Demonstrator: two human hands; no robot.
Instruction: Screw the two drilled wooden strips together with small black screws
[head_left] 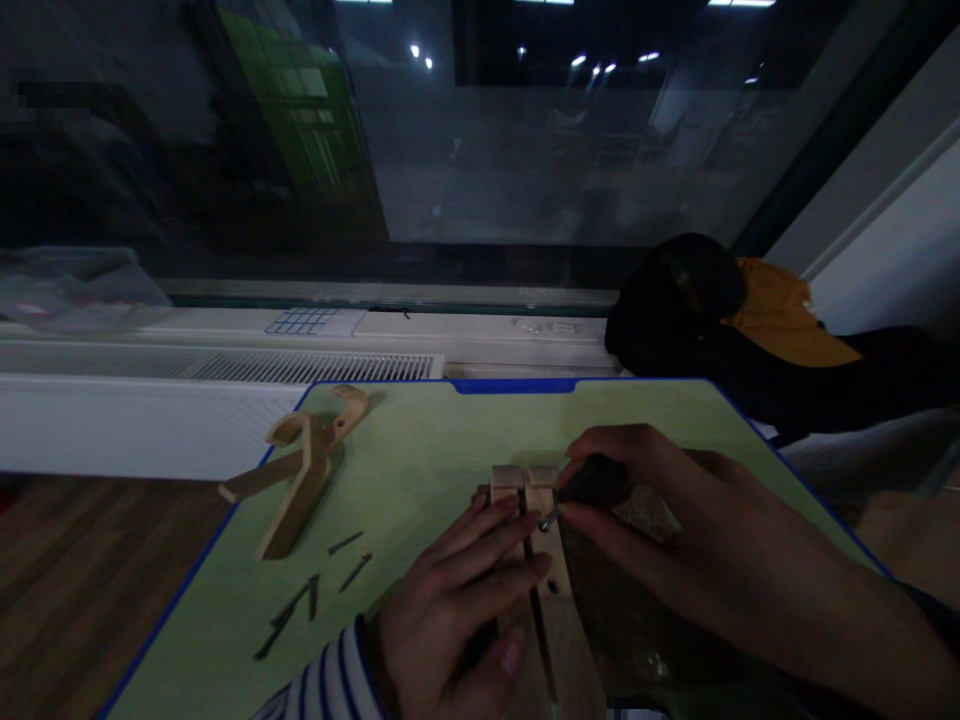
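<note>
My left hand [457,600] presses down on a long wooden piece [551,590] made of two parallel strips lying on the green mat [420,470]; its fingers lie over the strips. My right hand [637,500] is closed round a black-handled tool [592,485], likely a screwdriver, whose metal tip [547,520] touches the wood near the upper end. A small hole shows in the right strip just below my left fingertips.
A wooden pliers-shaped assembly [304,470] lies at the mat's upper left. Several dark screws or nails [315,590] are scattered left of my left hand. Black and orange clothing [750,320] is piled on the right by the window sill. A white radiator [150,410] runs along the back left.
</note>
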